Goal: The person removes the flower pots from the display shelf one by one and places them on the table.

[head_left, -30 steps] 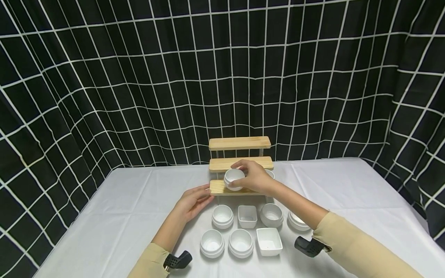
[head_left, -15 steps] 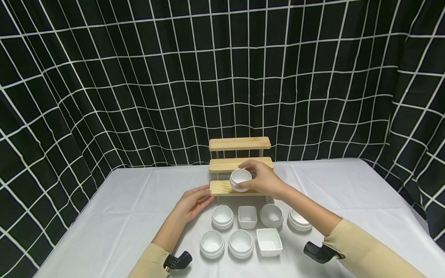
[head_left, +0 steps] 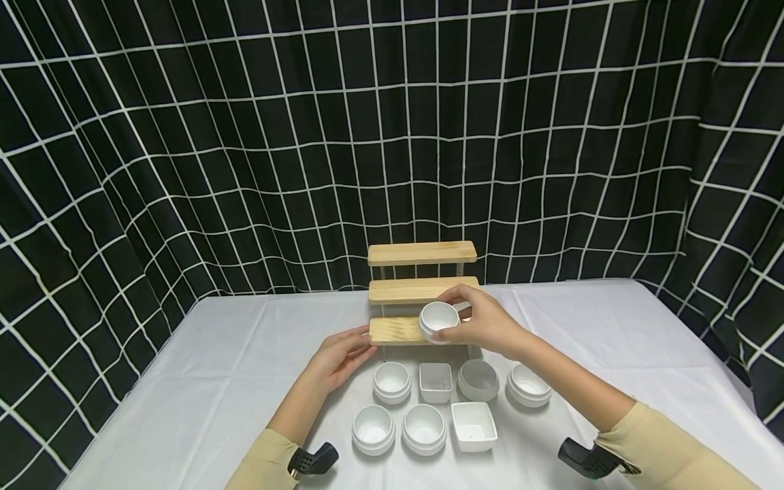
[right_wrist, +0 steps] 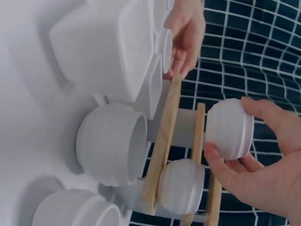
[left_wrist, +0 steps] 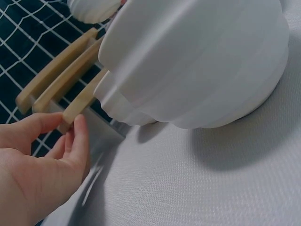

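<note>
A three-step wooden display stand (head_left: 422, 291) stands at the back of the table. My left hand (head_left: 343, 357) pinches the left end of its lowest step (head_left: 392, 330), thumb on one face and fingers on the other in the left wrist view (left_wrist: 77, 106). My right hand (head_left: 490, 323) grips a small round white bowl (head_left: 439, 320) by its side, between thumb and fingers. That bowl is upright, slightly tilted, over the lowest step. In the right wrist view, a second round bowl (right_wrist: 181, 186) sits at the right end of the lowest step; in the head view my right hand hides it.
In front of the stand are two rows of white bowls, several round ones, such as the front left bowl (head_left: 373, 429), and square ones (head_left: 474, 426). One round bowl (head_left: 529, 386) stands apart at the right. A black gridded curtain (head_left: 429, 136) hangs behind the white-clothed table (head_left: 245, 381).
My right hand has carried the round bowl to the right along the lowest step, and slightly toward me. My left hand has stayed on the step's left end.
</note>
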`<state>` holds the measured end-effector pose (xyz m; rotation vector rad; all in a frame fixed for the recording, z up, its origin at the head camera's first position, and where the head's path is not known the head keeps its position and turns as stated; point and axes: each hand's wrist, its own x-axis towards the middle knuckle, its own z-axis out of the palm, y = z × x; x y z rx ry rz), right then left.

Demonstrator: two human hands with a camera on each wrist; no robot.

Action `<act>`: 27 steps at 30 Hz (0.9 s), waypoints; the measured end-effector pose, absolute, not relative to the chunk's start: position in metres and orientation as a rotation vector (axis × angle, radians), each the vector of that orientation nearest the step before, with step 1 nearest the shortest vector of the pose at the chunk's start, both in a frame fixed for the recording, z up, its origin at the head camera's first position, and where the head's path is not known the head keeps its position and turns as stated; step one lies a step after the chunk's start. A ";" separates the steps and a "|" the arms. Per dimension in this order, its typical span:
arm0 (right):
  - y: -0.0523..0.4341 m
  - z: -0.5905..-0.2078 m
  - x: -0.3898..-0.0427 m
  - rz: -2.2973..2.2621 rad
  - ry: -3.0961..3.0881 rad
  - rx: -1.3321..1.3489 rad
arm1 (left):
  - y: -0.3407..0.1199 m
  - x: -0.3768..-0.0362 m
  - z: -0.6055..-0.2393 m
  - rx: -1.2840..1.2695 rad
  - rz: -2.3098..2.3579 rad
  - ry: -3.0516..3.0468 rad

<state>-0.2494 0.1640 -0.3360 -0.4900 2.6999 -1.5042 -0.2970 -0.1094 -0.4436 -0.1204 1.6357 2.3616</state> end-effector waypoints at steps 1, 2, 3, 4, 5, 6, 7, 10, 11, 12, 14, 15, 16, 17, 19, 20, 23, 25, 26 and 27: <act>0.166 -0.336 -0.248 -1.504 2.700 -0.495 | -0.109 -0.297 -0.444 -0.120 2.360 1.636; 0.168 -0.335 -0.246 -1.501 2.701 -0.500 | -0.109 -0.297 -0.443 -0.122 2.358 1.635; 0.170 -0.335 -0.244 -1.501 2.699 -0.507 | -0.109 -0.298 -0.443 -0.121 2.357 1.636; 0.171 -0.335 -0.242 -1.496 2.703 -0.510 | -0.109 -0.298 -0.443 -0.123 2.356 1.635; 0.173 -0.335 -0.240 -1.490 2.709 -0.517 | -0.109 -0.298 -0.443 -0.122 2.356 1.635; 0.175 -0.335 -0.239 -1.490 2.707 -0.525 | -0.109 -0.298 -0.443 -0.120 2.356 1.634; 0.178 -0.335 -0.237 -1.494 2.702 -0.535 | -0.109 -0.298 -0.443 -0.118 2.356 1.634; 0.185 -0.336 -0.233 -1.516 2.679 -0.563 | -0.109 -0.298 -0.443 -0.119 2.357 1.632; 0.187 -0.337 -0.232 -1.526 2.667 -0.572 | -0.109 -0.298 -0.443 -0.118 2.358 1.634; 0.190 -0.337 -0.231 -1.535 2.656 -0.584 | -0.109 -0.298 -0.444 -0.119 2.358 1.634; 0.195 -0.338 -0.229 -1.543 2.647 -0.602 | -0.109 -0.298 -0.444 -0.121 2.359 1.635; 0.197 -0.338 -0.227 -1.545 2.644 -0.604 | -0.109 -0.298 -0.444 -0.120 2.359 1.637; 0.199 -0.338 -0.226 -1.551 2.637 -0.612 | -0.109 -0.298 -0.444 -0.120 2.359 1.639; 0.201 -0.338 -0.225 -1.552 2.636 -0.621 | -0.109 -0.298 -0.444 -0.122 2.359 1.638; 0.205 -0.339 -0.221 -1.553 2.637 -0.632 | -0.109 -0.298 -0.445 -0.124 2.360 1.638; 0.207 -0.339 -0.220 -1.558 2.632 -0.643 | -0.109 -0.299 -0.445 -0.124 2.361 1.638; 0.214 -0.341 -0.215 -1.562 2.626 -0.667 | -0.109 -0.298 -0.445 -0.126 2.366 1.633; 0.218 -0.342 -0.212 -1.553 2.633 -0.670 | -0.109 -0.297 -0.444 -0.115 2.367 1.636; 0.220 -0.343 -0.211 -1.546 2.639 -0.667 | -0.109 -0.296 -0.444 -0.109 2.366 1.639; 0.221 -0.343 -0.210 -1.542 2.643 -0.658 | -0.109 -0.296 -0.444 -0.102 2.364 1.642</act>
